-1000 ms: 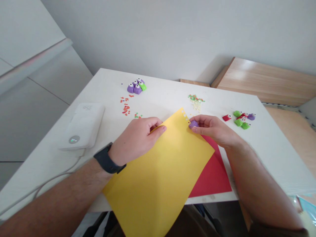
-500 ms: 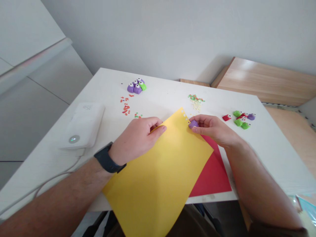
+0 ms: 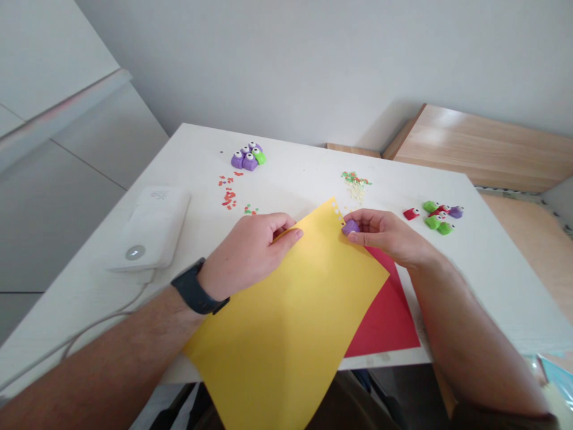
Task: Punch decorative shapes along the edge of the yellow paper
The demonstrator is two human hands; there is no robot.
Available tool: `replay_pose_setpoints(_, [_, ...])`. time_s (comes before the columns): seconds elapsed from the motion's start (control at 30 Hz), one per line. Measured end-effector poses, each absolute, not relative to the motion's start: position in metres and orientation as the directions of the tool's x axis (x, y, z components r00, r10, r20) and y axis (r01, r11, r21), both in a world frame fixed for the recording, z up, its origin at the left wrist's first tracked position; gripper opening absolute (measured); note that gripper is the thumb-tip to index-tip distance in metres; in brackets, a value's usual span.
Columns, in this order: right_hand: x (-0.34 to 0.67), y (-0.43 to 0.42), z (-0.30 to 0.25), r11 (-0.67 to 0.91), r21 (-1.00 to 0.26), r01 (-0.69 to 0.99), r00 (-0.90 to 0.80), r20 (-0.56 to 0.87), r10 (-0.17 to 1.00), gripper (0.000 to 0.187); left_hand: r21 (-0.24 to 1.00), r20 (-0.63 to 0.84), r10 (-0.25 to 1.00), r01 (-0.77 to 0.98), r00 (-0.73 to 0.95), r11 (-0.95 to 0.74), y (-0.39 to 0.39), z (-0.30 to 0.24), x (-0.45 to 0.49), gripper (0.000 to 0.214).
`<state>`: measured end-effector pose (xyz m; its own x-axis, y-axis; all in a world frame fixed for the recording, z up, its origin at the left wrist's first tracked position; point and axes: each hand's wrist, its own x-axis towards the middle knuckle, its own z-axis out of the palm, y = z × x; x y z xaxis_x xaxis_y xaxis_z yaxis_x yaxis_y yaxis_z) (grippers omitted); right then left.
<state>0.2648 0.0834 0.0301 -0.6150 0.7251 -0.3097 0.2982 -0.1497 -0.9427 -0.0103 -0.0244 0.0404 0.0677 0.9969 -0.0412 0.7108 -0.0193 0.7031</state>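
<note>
A yellow paper sheet [image 3: 286,322] lies tilted over the table's near edge, with small holes along its far corner. My left hand [image 3: 248,251], with a dark watch on its wrist, pinches the sheet's left edge. My right hand [image 3: 385,236] is closed on a small purple punch [image 3: 350,226] set on the sheet's right edge, just below the holes. A red paper sheet [image 3: 385,316] lies flat under the yellow one.
On the white table [image 3: 492,269] lie a cluster of purple and green punches [image 3: 248,156] at the back, more punches [image 3: 436,216] at the right, red cut-outs [image 3: 228,196], a pile of mixed cut-outs [image 3: 356,184], and a white device [image 3: 150,230] with a cable at the left.
The yellow sheet has shifted slightly toward me and to the left; both hands have stayed almost in place.
</note>
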Motion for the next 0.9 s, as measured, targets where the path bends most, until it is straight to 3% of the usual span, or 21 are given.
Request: replay_pose_setpoints(0.9, [0.2631,0.0822,0.0298,-0.114,-0.939,0.324,-0.613,-0.3,0.731,0.035,0.709,-0.041,0.998,0.705,0.056,-0.01,-0.0254,0.0404,-0.0101,0.035])
